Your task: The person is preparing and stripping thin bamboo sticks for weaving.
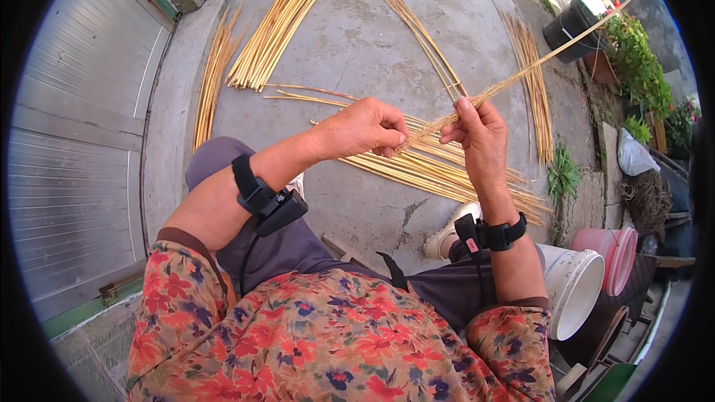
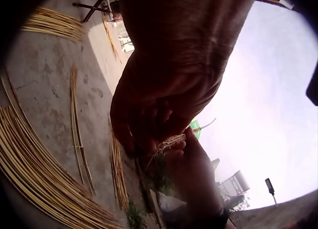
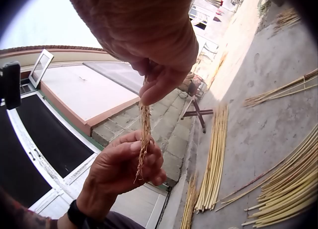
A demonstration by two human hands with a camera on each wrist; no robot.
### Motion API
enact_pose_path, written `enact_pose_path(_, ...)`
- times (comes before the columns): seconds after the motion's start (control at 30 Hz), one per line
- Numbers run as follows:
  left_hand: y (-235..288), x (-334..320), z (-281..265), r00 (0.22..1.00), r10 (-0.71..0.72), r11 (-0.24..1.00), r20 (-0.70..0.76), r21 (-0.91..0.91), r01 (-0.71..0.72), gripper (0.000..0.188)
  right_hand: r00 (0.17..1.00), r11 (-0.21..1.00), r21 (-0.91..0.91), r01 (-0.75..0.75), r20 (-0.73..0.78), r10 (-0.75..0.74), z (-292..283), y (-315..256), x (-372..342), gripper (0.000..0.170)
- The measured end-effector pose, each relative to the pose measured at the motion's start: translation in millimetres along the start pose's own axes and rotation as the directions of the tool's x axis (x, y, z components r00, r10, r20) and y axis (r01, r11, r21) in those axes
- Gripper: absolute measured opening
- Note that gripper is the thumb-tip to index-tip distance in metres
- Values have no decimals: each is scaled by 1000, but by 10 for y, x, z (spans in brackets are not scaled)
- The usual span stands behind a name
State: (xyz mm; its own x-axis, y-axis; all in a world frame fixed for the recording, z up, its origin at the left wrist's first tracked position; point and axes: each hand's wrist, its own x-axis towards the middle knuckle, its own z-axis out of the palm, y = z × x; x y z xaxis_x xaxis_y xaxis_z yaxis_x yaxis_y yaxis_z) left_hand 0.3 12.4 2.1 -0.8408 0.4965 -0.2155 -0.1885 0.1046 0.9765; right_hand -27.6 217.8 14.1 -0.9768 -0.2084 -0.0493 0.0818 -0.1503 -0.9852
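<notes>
Pinching the bristly end of a stalk [image 1: 506,80] between thumb and fingers of the left hand [image 1: 365,128], near the centre of the dial. Clamping the same stalk farther along with the right hand [image 1: 480,130], toward three o'clock from the left, thumb and fingertips together on it. Held slantwise above a pile [image 1: 402,174] of stalks on the floor [image 1: 357,45], thinning out toward two o'clock and overlapping a black bucket [image 1: 564,26] in the head view. On the floor, also showing a thick bundle [image 1: 290,22] at eleven o'clock, a slimmer bundle [image 1: 216,82] at ten, a small bunch [image 1: 411,21] at one and a loose bundle [image 1: 538,112] at two. Toward four o'clock, showing a white bucket [image 1: 555,272] just beside a pink bucket [image 1: 596,246].
</notes>
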Motion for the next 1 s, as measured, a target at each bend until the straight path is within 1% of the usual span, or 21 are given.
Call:
enact_pose_path(0.07,-13,14,1,1000,0,1000,-15,20,0,11,1000,1000,-17,17,11,-17,15,0,-14,16)
enact_pose_path(0.13,-36,29,-4,997,31,987,-71,158,-20,11,999,998,-46,33,18,-32,47,-5,-45,15)
enact_pose_path(0.17,-33,30,-5,997,30,987,-73,158,-18,11,999,996,-75,49,25,-47,65,-9,-62,14)
enact_pose_path(0.2,-33,32,-5,995,22,971,-100,238,3,12,999,996,-74,49,27,-47,90,-8,-78,14)
enact_pose_path(0.23,-33,36,-4,992,16,948,-128,316,25,13,997,991,-113,74,37,-71,115,-6,-94,13)
enact_pose_path(0.27,-30,45,-1,992,16,949,-128,315,26,13,994,983,-152,100,48,-94,125,-6,-110,13)
enact_pose_path(0.33,-23,60,-3,975,-88,959,-202,249,138,14,993,977,-181,113,60,-104,131,-7,-132,13)
enact_pose_path(0.37,-20,61,-12,975,-88,958,-205,249,139,14,991,970,-208,127,70,-115,137,-6,-143,13)
enact_pose_path(0.47,-21,66,-27,970,-89,964,-226,227,141,15,986,970,-185,155,85,-141,164,6,-173,13)
enact_pose_path(0.53,-25,69,-27,974,-69,978,-215,180,109,14,986,968,-190,164,74,-152,167,24,-173,13)
enact_pose_path(0.67,-32,95,-55,977,-66,975,-205,193,106,14,988,973,-174,153,39,-149,139,7,-163,13)
enact_pose_path(0.73,-13,91,-60,984,-20,951,-178,299,73,13,989,976,-164,145,28,-142,121,-4,-147,13)
enact_pose_path(0.77,9,84,-65,984,-19,951,-176,300,72,13,991,979,-154,136,17,-135,109,-12,-139,13)
enact_pose_path(0.8,51,68,-71,989,-8,944,-147,327,56,13,991,979,-154,137,16,-136,97,-26,-130,13)
enact_pose_path(0.83,73,58,-78,993,3,935,-117,353,39,12,994,984,-144,107,9,-106,84,-43,-120,14)
enact_pose_path(0.87,71,55,-80,993,4,934,-115,355,37,12,997,988,-133,77,2,-77,71,-57,-110,15)
enact_pose_path(0.93,38,47,-84,989,80,948,-127,315,-36,14,997,992,-102,78,-6,-79,42,-20,-94,17)
enact_pose_path(1.0,-16,51,-138,992,74,938,-103,346,-34,14,997,995,-70,77,-11,-78,-13,-23,-65,18)
